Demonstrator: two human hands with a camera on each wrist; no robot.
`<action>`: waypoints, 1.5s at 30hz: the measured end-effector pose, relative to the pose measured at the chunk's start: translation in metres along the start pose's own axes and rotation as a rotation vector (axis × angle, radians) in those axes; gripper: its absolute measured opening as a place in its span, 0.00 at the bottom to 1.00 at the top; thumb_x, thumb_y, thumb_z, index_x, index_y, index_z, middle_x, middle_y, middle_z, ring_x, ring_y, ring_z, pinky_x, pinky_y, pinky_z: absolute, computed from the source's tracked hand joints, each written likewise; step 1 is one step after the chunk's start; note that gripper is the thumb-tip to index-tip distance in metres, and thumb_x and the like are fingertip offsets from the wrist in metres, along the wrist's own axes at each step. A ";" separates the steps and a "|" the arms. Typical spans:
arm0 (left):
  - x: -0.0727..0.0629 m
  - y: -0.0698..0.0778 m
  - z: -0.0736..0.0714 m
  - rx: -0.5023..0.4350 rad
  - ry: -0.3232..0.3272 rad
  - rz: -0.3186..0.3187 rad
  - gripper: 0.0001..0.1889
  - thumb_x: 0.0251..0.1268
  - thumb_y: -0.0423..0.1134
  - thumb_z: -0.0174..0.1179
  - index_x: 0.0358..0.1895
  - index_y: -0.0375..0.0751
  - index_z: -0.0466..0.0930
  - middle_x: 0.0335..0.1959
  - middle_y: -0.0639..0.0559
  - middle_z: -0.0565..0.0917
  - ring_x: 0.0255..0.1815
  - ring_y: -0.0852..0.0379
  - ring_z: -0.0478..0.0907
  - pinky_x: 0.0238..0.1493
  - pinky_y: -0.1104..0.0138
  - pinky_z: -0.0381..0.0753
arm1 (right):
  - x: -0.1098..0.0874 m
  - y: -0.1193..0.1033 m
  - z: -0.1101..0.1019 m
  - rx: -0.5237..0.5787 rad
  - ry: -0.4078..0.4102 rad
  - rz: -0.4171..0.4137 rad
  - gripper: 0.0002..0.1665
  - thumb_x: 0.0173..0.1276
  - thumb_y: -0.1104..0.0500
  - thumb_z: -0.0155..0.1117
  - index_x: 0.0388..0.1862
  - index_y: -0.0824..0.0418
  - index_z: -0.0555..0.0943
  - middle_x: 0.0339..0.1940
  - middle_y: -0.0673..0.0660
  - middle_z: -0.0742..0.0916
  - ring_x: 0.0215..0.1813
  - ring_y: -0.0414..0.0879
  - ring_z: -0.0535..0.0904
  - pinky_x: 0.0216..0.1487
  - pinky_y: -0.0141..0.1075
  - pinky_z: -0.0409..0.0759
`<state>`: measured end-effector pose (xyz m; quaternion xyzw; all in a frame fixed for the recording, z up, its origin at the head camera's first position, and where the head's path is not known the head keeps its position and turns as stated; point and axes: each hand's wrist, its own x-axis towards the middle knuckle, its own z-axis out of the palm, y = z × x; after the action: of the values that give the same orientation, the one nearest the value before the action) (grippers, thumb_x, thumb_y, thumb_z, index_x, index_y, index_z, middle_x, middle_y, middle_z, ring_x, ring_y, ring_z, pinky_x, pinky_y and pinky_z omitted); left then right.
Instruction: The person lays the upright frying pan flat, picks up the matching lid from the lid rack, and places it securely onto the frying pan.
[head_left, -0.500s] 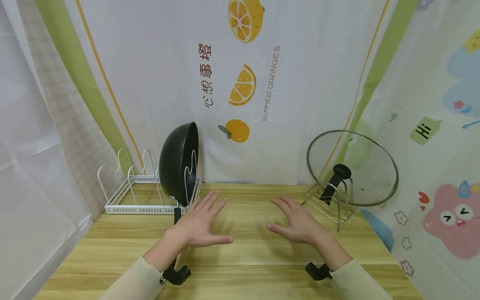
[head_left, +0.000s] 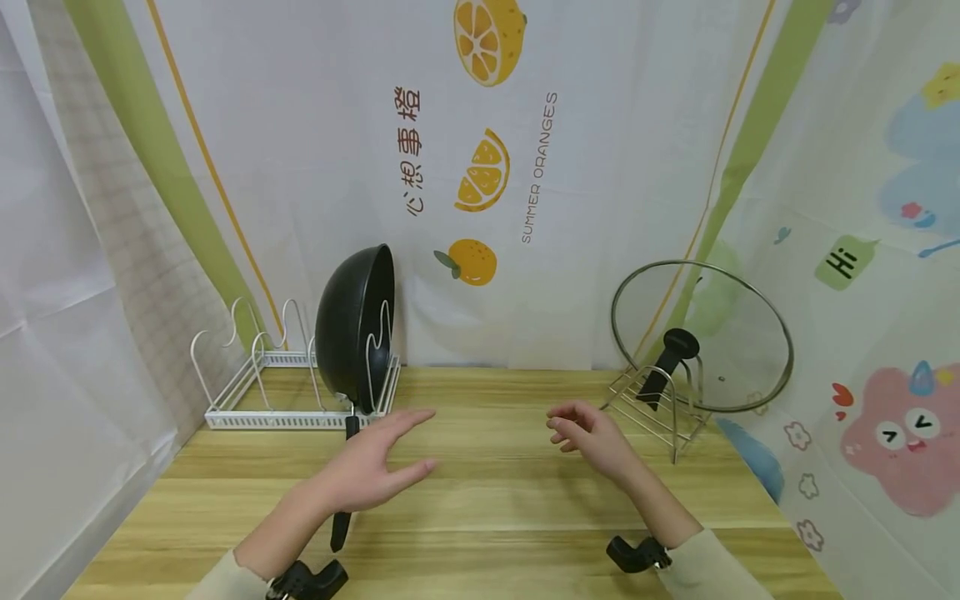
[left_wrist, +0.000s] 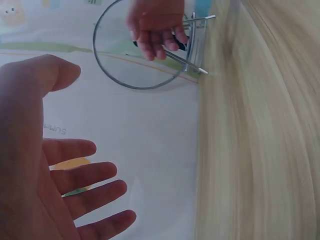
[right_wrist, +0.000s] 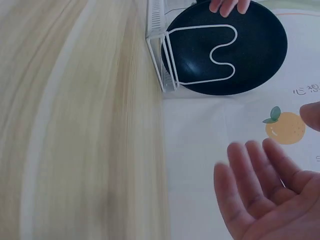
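My left hand [head_left: 363, 471] hovers over the table's left half with its fingers extended and thumb spread, holding nothing. Beneath it in the head view runs the black handle [head_left: 341, 531] of a dark wok [head_left: 345, 325], partly hidden by the hand. The wok stands on its side in a white wire rack [head_left: 277, 421]. Over on the right, my right hand [head_left: 596, 442] is in the air with loosely bent fingers and nothing in them. Close beyond it, a glass lid [head_left: 738, 321] with a black knob [head_left: 682, 342] leans in a small metal wire stand [head_left: 675, 437].
Both racks stand on a wood-grain table [head_left: 487, 508] near its back edge. White curtains [head_left: 600, 275] printed with oranges hang right behind, and further cloth closes off both sides. A black wrist mount [head_left: 637, 554] sits at the right sleeve.
My left hand has drawn back toward me and to the left, its fingers now closer together. My right hand's fingers have gone from spread to loosely bent. Wok and lid stay put.
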<state>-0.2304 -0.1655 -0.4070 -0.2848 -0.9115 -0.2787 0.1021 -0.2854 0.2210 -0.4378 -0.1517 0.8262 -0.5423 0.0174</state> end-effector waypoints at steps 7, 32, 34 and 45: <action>-0.012 0.000 -0.014 -0.077 0.048 0.003 0.31 0.79 0.51 0.67 0.78 0.43 0.76 0.73 0.46 0.83 0.72 0.42 0.82 0.65 0.47 0.86 | -0.003 0.002 0.002 0.148 -0.097 -0.005 0.26 0.88 0.51 0.57 0.68 0.73 0.78 0.64 0.78 0.83 0.51 0.48 0.89 0.53 0.37 0.90; -0.060 -0.023 -0.041 -0.195 0.277 -0.131 0.22 0.77 0.35 0.69 0.70 0.41 0.83 0.62 0.46 0.88 0.56 0.68 0.83 0.51 0.66 0.88 | 0.005 -0.012 0.031 0.186 -0.152 0.024 0.28 0.88 0.50 0.58 0.71 0.72 0.78 0.66 0.76 0.84 0.53 0.49 0.88 0.53 0.35 0.89; -0.061 -0.024 -0.043 -0.188 0.272 -0.201 0.21 0.78 0.36 0.68 0.70 0.39 0.83 0.60 0.45 0.88 0.54 0.70 0.82 0.49 0.67 0.87 | 0.007 -0.015 0.034 0.190 -0.158 0.020 0.29 0.88 0.49 0.58 0.71 0.72 0.78 0.66 0.75 0.84 0.53 0.49 0.88 0.53 0.35 0.89; -0.075 -0.038 -0.044 -0.156 0.217 -0.462 0.22 0.81 0.48 0.66 0.65 0.34 0.83 0.63 0.39 0.86 0.53 0.61 0.85 0.46 0.70 0.85 | 0.017 -0.020 0.055 0.224 -0.222 -0.019 0.25 0.89 0.52 0.55 0.69 0.71 0.78 0.63 0.71 0.86 0.54 0.50 0.88 0.55 0.37 0.89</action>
<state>-0.1896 -0.2508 -0.4140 -0.0448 -0.9119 -0.3927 0.1106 -0.2860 0.1601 -0.4406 -0.2155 0.7520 -0.6112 0.1203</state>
